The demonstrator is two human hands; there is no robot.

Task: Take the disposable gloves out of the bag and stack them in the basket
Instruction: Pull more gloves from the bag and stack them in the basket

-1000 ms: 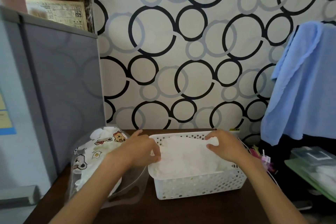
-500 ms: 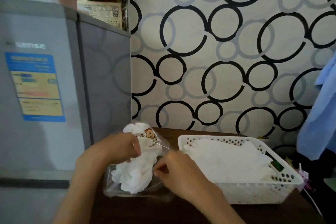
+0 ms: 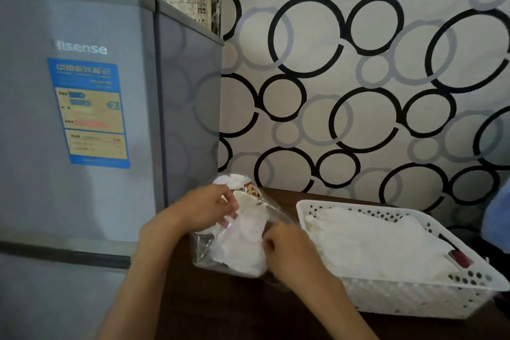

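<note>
Both hands work at a clear bag (image 3: 209, 246) of white gloves (image 3: 242, 243) on the table (image 3: 226, 309): left hand (image 3: 205, 208) grips its top, right hand (image 3: 287, 246) pinches its side. Beside it, a white basket (image 3: 414, 301) holds stacked gloves.

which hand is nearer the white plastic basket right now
Right. The right hand works at the clear plastic bag of gloves just beside the white perforated plastic basket; the left hand holds the bag's far side.

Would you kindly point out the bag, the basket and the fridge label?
bag (image 3: 205, 247): head view, clear lower-left corner.
basket (image 3: 408, 299): head view, perforated front wall.
fridge label (image 3: 91, 113): head view, middle of the blue-and-yellow sticker.
</note>
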